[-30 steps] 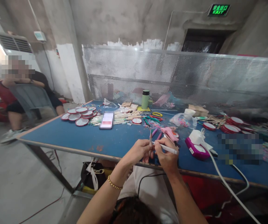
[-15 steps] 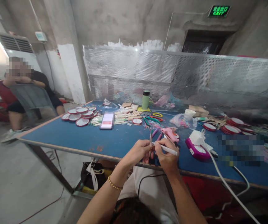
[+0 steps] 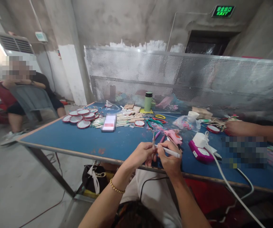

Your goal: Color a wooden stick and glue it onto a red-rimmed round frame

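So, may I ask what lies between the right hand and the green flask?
The head view shows a pink glue gun and purple sticks beyond the right hand, then colourful bits and yellow-, red- and teal-handled tools before the green flask.

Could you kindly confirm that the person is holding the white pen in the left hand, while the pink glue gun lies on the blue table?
Not quite: the head view shows the white pen in the right hand. The pink glue gun does lie on the blue table.
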A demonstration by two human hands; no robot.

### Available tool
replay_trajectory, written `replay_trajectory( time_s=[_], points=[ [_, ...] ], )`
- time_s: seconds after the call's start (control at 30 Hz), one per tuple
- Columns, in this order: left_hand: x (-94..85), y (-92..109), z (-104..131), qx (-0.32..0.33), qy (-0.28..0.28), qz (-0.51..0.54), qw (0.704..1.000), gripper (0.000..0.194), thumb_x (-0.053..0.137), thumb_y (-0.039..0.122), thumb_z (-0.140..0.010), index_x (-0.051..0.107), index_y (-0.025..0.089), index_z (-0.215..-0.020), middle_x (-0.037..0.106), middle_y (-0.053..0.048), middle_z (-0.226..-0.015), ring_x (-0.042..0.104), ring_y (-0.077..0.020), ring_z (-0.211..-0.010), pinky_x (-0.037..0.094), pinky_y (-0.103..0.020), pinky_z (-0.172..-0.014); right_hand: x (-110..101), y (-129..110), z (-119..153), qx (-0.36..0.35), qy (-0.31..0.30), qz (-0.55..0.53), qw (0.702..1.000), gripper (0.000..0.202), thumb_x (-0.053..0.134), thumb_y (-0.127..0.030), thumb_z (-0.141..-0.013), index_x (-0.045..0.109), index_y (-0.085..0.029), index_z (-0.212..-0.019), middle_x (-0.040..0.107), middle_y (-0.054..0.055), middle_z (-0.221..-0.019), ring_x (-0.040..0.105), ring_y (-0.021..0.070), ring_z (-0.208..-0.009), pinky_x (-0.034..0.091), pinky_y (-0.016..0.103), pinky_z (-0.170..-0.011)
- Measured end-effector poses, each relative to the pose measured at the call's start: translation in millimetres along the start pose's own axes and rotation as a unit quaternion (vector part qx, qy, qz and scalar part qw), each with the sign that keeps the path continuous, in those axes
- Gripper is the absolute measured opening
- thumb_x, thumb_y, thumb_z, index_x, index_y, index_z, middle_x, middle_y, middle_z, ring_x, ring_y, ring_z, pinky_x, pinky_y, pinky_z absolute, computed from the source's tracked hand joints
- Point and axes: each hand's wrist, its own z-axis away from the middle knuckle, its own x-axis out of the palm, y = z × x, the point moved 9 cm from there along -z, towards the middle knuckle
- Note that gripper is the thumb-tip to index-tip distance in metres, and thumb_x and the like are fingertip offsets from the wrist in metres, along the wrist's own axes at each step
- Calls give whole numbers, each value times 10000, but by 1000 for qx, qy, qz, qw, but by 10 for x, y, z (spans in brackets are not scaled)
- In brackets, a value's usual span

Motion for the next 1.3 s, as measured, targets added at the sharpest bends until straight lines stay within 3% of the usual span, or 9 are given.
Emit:
replay_trajectory(
  time_s=[0.97,1.3],
  points=[
    [-7,1,6,-5,4,1,1000,399,557,515,-824,531,149,-667,528,27,-505,464,-79,-347,355,-191,-352,-9,-1,0,-2,7,8,1000,203,552,-175,-838,573,-208,-639,586,-35,-552,532,115,-507,426,233,-502],
    [-3,-9,8,-12,0,10,1000,442,580,576,-794,531,152,-682,520,36,-502,450,-69,-341,351,-185,-351,-33,20,1,10,15,5,1000,181,560,-188,-836,588,-205,-658,583,-40,-552,532,110,-489,423,226,-473]
  ],
)
